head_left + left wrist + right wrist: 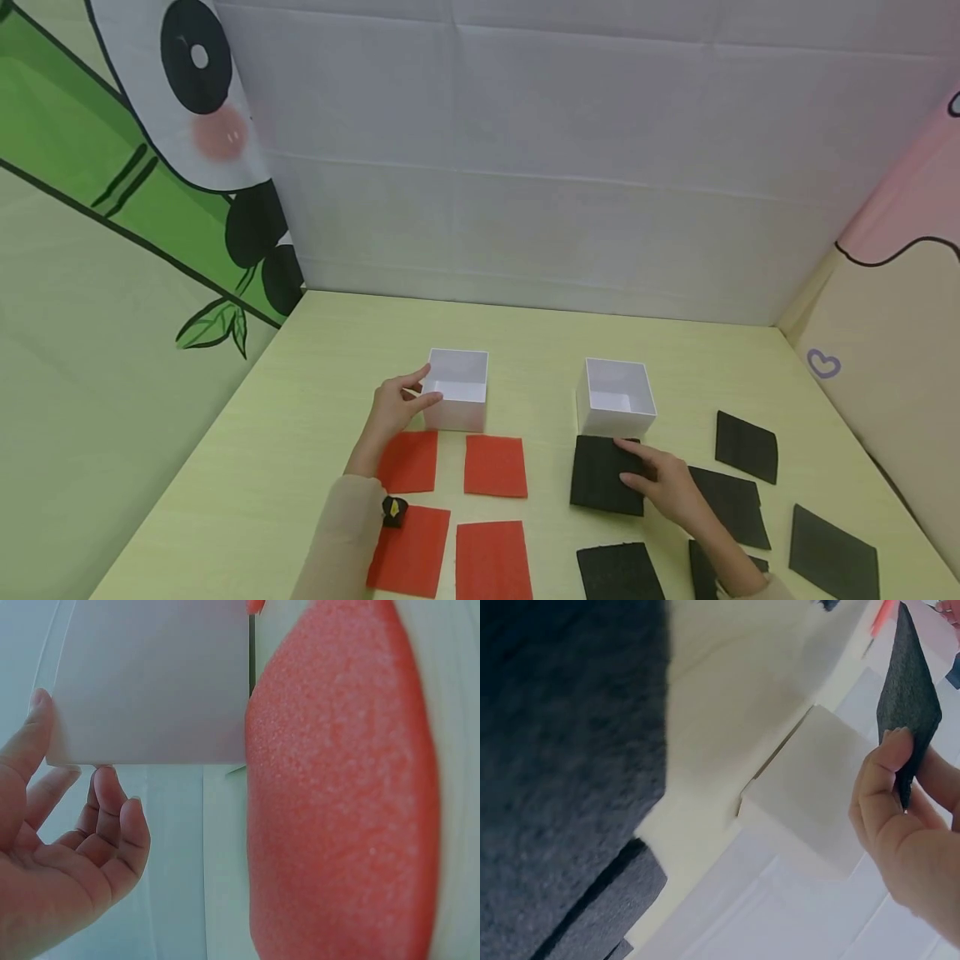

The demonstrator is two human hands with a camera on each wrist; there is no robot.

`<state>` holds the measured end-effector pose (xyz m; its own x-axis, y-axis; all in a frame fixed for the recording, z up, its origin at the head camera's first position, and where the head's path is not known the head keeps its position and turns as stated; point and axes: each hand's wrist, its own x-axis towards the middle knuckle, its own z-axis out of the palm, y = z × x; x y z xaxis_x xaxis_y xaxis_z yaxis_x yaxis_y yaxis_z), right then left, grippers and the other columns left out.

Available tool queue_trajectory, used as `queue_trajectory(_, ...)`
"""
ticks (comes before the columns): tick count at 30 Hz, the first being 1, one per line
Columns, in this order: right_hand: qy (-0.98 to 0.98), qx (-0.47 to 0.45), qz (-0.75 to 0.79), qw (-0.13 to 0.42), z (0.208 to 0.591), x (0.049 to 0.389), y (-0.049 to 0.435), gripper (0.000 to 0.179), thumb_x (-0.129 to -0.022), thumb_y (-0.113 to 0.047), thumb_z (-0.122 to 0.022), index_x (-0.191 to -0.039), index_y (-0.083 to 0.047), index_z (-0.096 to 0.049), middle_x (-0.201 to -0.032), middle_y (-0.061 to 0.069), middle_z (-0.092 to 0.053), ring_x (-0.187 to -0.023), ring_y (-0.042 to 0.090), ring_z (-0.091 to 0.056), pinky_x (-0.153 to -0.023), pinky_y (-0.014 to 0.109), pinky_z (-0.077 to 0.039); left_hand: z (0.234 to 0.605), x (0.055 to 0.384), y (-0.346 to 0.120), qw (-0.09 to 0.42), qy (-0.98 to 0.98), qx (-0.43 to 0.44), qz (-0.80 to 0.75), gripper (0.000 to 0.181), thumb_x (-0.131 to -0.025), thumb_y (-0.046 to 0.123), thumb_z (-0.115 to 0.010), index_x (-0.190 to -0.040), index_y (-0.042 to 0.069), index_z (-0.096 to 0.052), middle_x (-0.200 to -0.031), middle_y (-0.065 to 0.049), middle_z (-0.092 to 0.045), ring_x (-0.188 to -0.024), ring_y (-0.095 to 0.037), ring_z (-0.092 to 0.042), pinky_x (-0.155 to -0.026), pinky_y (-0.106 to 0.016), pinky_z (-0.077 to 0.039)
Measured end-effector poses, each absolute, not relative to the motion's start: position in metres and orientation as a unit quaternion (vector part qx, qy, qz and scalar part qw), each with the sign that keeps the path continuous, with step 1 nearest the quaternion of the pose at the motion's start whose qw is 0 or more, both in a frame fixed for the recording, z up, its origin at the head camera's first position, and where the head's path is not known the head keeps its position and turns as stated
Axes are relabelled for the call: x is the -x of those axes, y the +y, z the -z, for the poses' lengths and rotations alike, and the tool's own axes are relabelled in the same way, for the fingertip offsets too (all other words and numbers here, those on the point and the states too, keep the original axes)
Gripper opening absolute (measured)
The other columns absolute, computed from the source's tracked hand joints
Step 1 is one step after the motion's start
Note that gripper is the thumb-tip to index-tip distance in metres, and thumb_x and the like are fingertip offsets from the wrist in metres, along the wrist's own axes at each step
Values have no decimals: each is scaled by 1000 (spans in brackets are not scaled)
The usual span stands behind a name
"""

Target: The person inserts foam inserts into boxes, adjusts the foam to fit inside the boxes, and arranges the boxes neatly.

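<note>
My left hand holds the near left corner of an open white box, its thumb at the front rim and fingers bent against the left side. In the left wrist view, the box stands beside a thick red foam square. My right hand pinches a black foam square by its right edge, just in front of a second white box. Seen from the right wrist, the held square is nearly edge-on, between thumb and fingers.
Several red foam squares lie in front of the left box. More black squares are spread over the right of the pale yellow table, some under the right forearm. A white cloth wall rises behind.
</note>
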<state>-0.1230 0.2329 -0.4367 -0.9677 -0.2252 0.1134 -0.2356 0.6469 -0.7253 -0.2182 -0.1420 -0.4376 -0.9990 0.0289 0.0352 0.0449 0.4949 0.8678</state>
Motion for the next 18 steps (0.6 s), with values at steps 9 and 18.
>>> queue_trajectory(9,-876,-79,-475,-24,433,127,224,47,-78,4,-63,-123,4,-50,-107,24,-55,-78,18,-58,-61,24,-46,438,218,-141,8,-863,17,504,59,-76,24,-72,-129,12,-48,-98,-13,-55,-83,-24,-49,-62,-26,-42)
queue_trajectory(18,-837,-86,-538,-49,425,133,215,49,-80,4,-61,-127,7,-44,-100,20,-55,-75,14,-55,-61,26,-47,439,218,-141,7,-862,14,507,59,-76,22,-72,-129,12,-48,-97,-13,-55,-81,-24,-49,-61,-26,-41)
